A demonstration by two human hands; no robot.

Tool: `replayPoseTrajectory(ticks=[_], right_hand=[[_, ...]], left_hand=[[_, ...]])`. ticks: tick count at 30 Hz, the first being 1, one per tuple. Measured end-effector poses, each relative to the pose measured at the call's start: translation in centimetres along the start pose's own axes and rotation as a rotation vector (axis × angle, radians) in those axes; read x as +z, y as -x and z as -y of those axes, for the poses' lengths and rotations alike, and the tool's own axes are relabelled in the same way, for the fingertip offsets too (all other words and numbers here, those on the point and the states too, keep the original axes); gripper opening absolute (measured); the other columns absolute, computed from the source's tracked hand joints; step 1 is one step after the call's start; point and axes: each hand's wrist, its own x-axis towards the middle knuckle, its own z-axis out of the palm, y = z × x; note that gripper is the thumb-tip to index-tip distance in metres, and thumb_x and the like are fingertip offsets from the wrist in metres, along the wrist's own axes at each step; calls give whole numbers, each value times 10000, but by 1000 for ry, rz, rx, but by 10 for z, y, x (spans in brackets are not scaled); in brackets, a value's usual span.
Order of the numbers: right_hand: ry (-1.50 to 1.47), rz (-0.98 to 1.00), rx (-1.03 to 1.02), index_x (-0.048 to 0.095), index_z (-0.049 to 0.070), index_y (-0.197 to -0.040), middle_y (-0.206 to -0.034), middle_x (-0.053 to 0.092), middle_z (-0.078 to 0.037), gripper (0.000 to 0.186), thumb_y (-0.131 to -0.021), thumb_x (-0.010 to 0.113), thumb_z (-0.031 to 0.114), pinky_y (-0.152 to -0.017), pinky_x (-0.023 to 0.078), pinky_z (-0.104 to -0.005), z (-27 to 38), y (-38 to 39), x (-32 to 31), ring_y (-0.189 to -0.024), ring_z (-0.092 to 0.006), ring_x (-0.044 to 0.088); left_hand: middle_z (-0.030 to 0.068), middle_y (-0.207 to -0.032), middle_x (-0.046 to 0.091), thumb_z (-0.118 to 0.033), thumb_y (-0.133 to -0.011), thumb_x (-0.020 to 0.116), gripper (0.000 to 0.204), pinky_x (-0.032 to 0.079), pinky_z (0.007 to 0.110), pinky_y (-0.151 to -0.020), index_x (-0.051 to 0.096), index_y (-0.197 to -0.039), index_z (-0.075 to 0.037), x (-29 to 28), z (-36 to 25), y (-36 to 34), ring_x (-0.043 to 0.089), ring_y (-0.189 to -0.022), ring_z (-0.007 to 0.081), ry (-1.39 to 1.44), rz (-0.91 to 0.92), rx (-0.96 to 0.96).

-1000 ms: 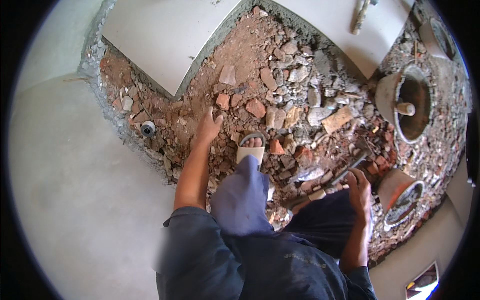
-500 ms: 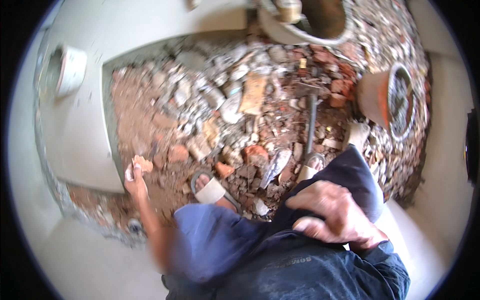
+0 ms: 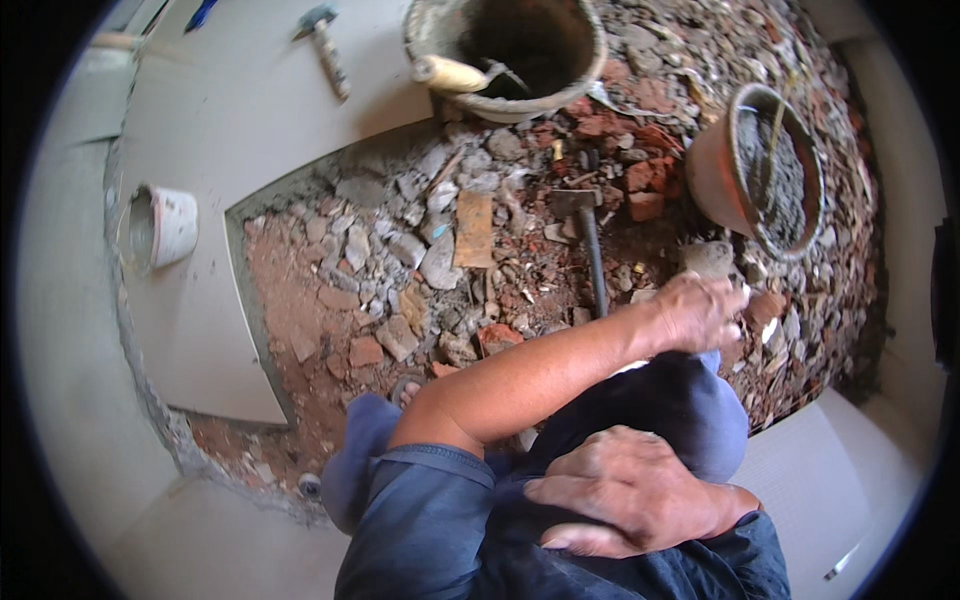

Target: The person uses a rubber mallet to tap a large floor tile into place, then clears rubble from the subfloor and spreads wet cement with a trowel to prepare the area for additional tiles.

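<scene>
Apparently just part-covered: shows pale slabs laid at left, leaves broken rubble exposed beyond. Holds the left hand out near a reddish brick piece below the mix-filled bucket, fingers spread wide; has the right hand loosely wide before the dark shirt, without any visible load.

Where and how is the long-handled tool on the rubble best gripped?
Probably by the grey handle, from above, just below the broad head: it is slim, straight and exposed there, running toward the person, while the left forearm hides its near end.
</scene>
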Motion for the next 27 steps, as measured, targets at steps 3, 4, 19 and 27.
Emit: replayPoseTrajectory(ticks=[3, 4, 19, 27], right_hand=[[57, -2, 39, 643, 41, -1086, -897, 624, -80, 389, -808, 739, 297, -656, 494, -337, 0, -7, -13, -747, -222, 615], [54, -23, 77, 642, 33, -1087, -892, 627, -95, 393, -800, 750, 279, -659, 501, -346, 1, -10, -17, -749, -237, 621], [1286, -118, -318, 438, 193, -1362, -1341, 481, -123, 610, -842, 675, 404, -810, 523, -366, -225, -284, -62, -907, -292, 611], [856, -326, 261, 575, 183, -1256, -1130, 630, -48, 354, -910, 605, 258, -771, 550, -342, -162, -219, -118, -857, -212, 640]], left_hand=[[169, -998, 636, -370, -845, 583, 437, 499, 435, -856, 606, -1117, -29, -20, 21, 54, 628, -968, 322, -145, 79, 16], [156, -1061, 635, -381, -862, 564, 430, 495, 426, -878, 614, -1124, -44, -38, 34, 78, 628, -991, 301, -196, 238, -170], [213, -1188, 620, -339, -942, 527, 434, 450, 388, -946, 586, -1216, -8, -158, 158, 447, 589, -1122, 338, -194, -788, -1058], [234, -1229, 585, -301, -960, 522, 416, 431, 390, -968, 567, -1242, 1, 14, 65, 587, 564, -1148, 345, -140, -1469, -1473]])
